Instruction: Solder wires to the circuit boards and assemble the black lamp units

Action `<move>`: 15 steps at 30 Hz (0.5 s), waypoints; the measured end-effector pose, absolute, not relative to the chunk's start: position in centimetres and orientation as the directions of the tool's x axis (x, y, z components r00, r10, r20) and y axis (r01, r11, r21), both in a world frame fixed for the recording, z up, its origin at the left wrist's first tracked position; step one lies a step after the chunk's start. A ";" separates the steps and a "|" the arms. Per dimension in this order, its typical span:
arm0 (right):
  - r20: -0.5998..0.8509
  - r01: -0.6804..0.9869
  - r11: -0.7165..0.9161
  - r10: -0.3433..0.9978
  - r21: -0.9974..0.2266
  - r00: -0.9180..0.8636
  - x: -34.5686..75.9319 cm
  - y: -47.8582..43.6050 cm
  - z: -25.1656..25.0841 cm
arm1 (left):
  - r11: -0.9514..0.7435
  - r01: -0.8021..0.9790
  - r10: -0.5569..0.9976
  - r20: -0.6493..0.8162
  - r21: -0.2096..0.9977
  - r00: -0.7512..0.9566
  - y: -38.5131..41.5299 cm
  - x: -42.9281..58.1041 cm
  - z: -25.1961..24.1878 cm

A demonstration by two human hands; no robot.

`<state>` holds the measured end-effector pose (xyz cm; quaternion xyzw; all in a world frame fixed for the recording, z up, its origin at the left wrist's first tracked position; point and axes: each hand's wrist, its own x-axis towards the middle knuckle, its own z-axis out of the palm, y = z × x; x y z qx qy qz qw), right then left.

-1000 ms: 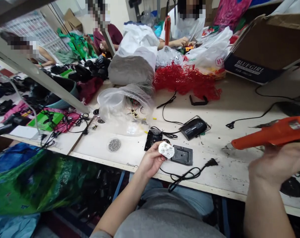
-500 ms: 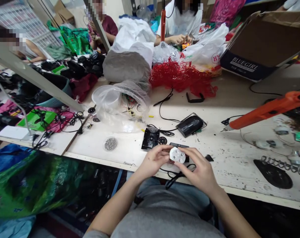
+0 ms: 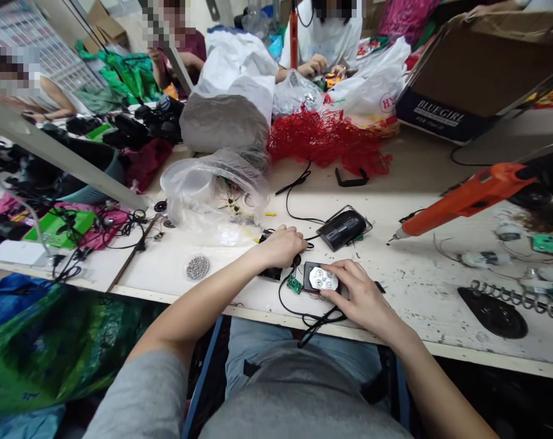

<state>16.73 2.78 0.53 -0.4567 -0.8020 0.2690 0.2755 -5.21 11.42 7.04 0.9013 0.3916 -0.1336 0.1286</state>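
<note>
White plate, edge-to-edge in thumb-and-finger pinch of right hand; black casing beneath palm-down left hand, grip unclear.

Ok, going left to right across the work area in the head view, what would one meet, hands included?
Bright green rectangular box → round cluster of small silvery metal pieces → left hand → white octagonal plate with clear round fittings → right hand pinching that plate → long orange power screwdriver.
</note>
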 end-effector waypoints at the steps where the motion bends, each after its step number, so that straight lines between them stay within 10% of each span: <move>1: 0.197 0.580 0.436 0.881 -0.688 -0.430 16.8 2.8 0.5 | -0.675 0.731 0.660 -0.362 0.098 0.658 11.6 -5.1 7.0; 15: 0.256 0.556 0.418 0.902 -0.718 -0.348 18.5 1.3 0.4 | -0.653 0.748 0.688 -0.322 0.116 0.650 11.2 -5.6 5.5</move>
